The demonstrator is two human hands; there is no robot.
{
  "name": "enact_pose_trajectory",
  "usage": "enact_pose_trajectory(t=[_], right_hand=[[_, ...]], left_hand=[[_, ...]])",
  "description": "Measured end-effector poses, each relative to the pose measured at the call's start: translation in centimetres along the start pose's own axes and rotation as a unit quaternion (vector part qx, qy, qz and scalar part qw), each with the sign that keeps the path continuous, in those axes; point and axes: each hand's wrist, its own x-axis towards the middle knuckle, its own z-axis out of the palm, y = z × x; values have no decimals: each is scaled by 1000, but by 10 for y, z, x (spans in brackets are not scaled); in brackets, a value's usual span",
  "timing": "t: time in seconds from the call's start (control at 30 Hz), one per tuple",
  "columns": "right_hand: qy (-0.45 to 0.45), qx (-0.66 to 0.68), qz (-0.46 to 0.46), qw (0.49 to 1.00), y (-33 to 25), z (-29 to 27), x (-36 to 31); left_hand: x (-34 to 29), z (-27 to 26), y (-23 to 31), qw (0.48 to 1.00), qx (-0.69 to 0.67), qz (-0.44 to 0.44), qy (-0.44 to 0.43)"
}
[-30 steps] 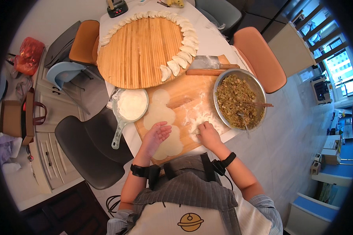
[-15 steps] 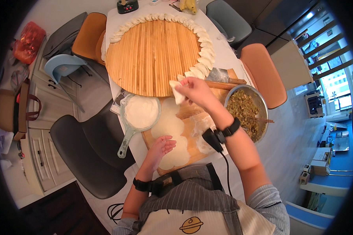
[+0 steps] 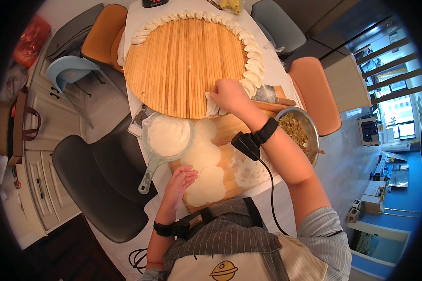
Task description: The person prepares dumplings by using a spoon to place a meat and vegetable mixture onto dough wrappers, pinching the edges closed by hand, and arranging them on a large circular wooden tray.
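My right hand point(image 3: 229, 96) is closed at the near right edge of a round bamboo tray point(image 3: 183, 65), gripping a folded white dumpling point(image 3: 210, 107) by its top. Part of the dumpling is hidden by my fingers. A row of dumplings point(image 3: 253, 63) curves along the tray's far and right rim. Fingers loosely spread, my left hand point(image 3: 177, 183) hovers beside flat round dough wrappers point(image 3: 206, 180) that overlap on a wooden board point(image 3: 227, 126). It holds nothing.
Left of the wrappers lies a pale green sieve point(image 3: 151, 171) with white flour. A metal bowl point(image 3: 315, 133) of chopped filling with chopsticks stands right, partly behind my forearm. Near it are a rolling pin point(image 3: 266, 107) and a cleaver point(image 3: 266, 92). Chairs, including a black one point(image 3: 98, 182), surround the table.
My right hand has carried the dumpling down to the tray's near right edge, its fingers now turned away. My left hand has shifted slightly left and down. The whole view has tilted a little.
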Motion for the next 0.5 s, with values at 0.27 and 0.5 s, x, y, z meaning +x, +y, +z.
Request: enact_pose_trajectory(t=[0.27,0.5], right_hand=[[-42,75,34,996,-1,-11,2],[-10,315,151,937,25,-45,-21]], left_hand=[[4,8,-2,1000,27,-11,9],[5,11,-5,998,37,13,40]])
